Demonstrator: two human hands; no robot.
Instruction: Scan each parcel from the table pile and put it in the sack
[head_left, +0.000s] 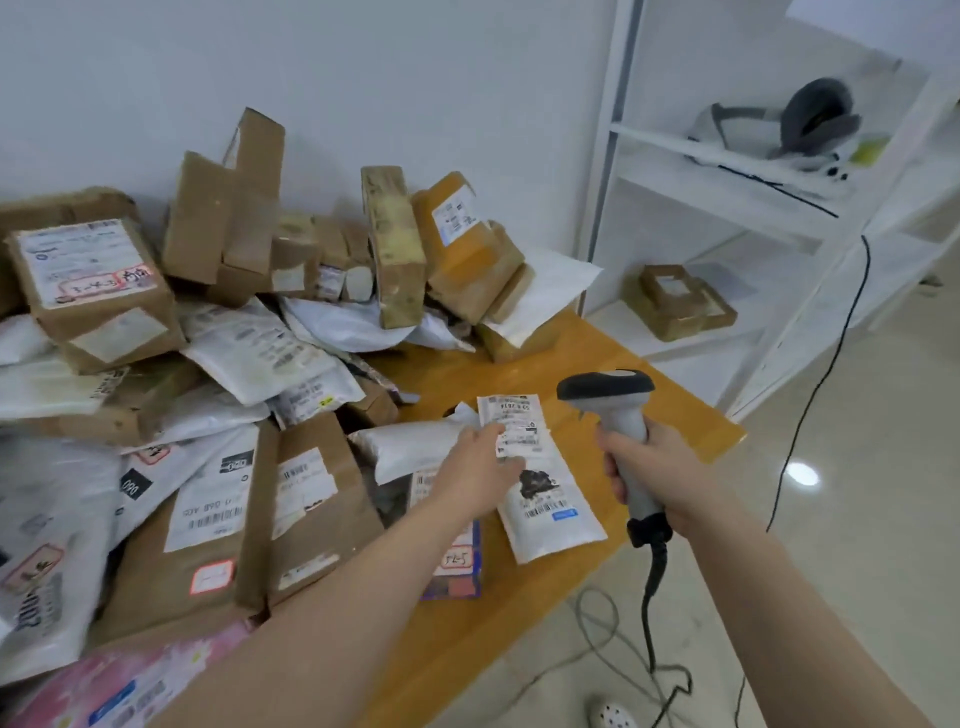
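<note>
Left hand (483, 467): straight fingers press white parcel (550, 514) flat on desk (467, 639), label up for reading.
Right hand (654, 467): fingers wrapped round scanner (621, 415), parcel's 3 o'clock, nose toward label.

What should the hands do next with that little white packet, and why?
Probably aim the scanner at the label on the white packet: the right hand grips the scanner just beside the packet, and the left hand touches the packet's edge.
</note>
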